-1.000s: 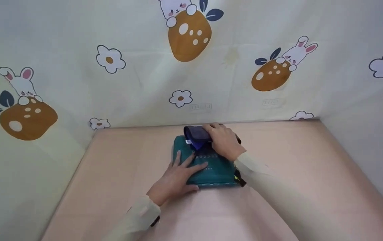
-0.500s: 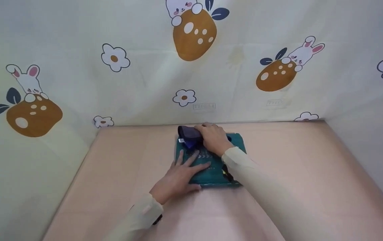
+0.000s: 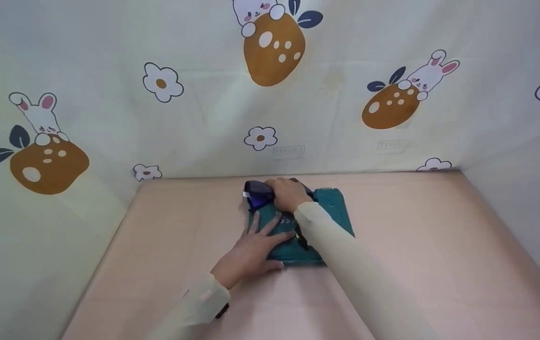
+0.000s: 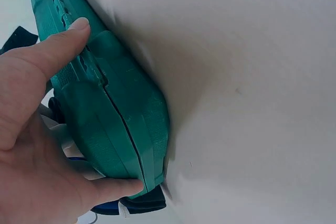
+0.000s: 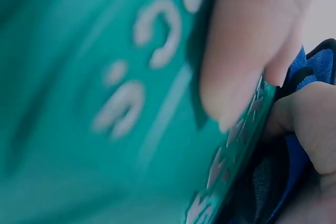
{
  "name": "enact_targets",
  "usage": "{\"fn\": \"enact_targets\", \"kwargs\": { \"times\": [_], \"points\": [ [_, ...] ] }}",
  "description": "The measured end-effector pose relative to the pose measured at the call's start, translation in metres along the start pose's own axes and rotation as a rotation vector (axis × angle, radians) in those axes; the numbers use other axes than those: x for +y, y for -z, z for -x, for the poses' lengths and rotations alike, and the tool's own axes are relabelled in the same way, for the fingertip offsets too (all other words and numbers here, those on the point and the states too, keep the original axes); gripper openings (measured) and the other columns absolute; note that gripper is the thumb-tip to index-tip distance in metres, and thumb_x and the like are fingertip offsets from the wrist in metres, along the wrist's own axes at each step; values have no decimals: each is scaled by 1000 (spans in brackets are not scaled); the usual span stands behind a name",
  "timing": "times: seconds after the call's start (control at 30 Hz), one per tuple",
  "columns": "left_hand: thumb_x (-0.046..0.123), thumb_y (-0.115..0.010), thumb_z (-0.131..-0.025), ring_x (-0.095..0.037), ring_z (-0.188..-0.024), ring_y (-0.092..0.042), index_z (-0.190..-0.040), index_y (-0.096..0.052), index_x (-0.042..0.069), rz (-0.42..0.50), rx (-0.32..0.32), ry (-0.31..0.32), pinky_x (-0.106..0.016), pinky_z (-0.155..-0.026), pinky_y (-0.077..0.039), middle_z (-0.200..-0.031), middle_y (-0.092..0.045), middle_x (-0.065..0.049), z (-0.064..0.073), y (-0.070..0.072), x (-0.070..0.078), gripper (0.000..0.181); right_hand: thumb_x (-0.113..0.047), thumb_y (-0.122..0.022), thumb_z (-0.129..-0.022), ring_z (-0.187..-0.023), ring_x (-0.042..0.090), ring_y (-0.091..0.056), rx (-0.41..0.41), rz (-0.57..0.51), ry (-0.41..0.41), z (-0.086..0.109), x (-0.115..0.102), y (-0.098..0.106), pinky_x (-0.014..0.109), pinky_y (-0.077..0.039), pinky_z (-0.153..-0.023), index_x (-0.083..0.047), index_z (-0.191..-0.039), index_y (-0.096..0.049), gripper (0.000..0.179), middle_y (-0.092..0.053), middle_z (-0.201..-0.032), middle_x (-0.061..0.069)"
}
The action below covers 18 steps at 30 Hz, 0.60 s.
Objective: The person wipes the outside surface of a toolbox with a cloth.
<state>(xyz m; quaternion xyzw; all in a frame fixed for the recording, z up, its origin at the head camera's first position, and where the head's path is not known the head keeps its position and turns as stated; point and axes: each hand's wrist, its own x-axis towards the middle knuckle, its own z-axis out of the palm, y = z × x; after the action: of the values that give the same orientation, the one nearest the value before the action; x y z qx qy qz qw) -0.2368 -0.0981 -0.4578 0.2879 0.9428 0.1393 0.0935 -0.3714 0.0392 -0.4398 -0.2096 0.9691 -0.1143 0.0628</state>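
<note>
A green hinged plastic case (image 3: pixel 331 203) with pale printed markings lies on the table near the back wall. My left hand (image 3: pixel 246 250) rests on its near left part, fingers spread straight; in the left wrist view the thumb (image 4: pixel 79 24) touches the case's seamed side. At the case's far left, my right hand (image 3: pixel 290 193) grips a dark fabric wrap with a blue lining (image 3: pixel 258 192) and a small white tag. Its black strap end (image 3: pixel 303 242) trails over the lid. The right wrist view shows curled fingers (image 5: pixel 315 124) on the blue-lined fabric (image 5: pixel 296 161).
The table (image 3: pixel 180 226) has a pale pinkish-beige cover. Pale cloth walls (image 3: pixel 204 118) with printed rabbits, orange fruit and flowers enclose it at the back and both sides. The case stands close to the back wall.
My right hand has slid left across the case with the fabric wrap, its strap following. More of the lid's right side shows now. The left hand stays in place on the case.
</note>
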Motion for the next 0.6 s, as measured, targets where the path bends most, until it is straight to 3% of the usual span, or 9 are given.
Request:
{"fn": "enact_targets", "kwargs": {
  "times": [0.27,0.6],
  "points": [
    [42,-75,-92,-56,-145,4,-156,-42,38,14,-3,20,-69,-105,-29,-169,-9,-8,0,3,1,72,1,-61,-99,-117,25,-60,-33,-49,-53,-1,-1,6,52,-43,-104,-18,-144,-60,49,-65,-131,6],
    [42,-75,-92,-59,-144,2,-156,-41,41,24,-10,38,-70,-105,-29,-169,-10,-9,0,1,1,73,-4,-64,-99,-112,26,-64,-24,8,-49,3,2,3,53,-47,-98,-17,-138,-64,41,-68,-125,6]
  ]
}}
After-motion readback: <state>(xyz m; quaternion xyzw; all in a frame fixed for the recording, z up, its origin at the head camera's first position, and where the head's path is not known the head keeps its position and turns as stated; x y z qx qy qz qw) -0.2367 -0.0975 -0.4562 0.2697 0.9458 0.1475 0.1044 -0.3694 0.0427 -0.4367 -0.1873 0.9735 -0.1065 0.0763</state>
